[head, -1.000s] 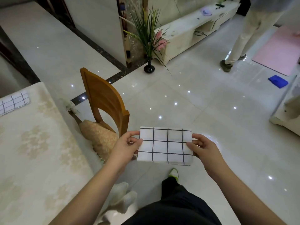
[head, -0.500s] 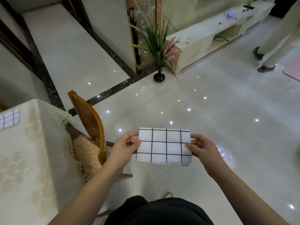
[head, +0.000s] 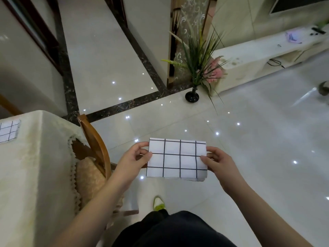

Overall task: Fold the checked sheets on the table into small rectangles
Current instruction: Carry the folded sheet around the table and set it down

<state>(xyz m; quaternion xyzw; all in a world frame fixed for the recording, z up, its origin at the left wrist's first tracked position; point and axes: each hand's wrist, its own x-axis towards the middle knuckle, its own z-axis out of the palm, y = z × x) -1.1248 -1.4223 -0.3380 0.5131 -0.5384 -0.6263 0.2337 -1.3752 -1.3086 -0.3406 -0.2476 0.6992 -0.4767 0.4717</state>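
Folded checked sheet (head: 176,159), a small rectangle, held flat in the air over the floor, off the table. Left hand (head: 132,162) pinching its left edge, right hand (head: 218,163) pinching its right edge. Grip and shape unchanged from a second ago; view swung left toward the table (head: 26,175), so probably being carried there to set down. Second folded checked sheet (head: 8,131) already lying near the table's far edge. Wooden chair (head: 96,145) beside the table, glossy tiled floor (head: 249,139), vase of grasses (head: 193,86) beyond.
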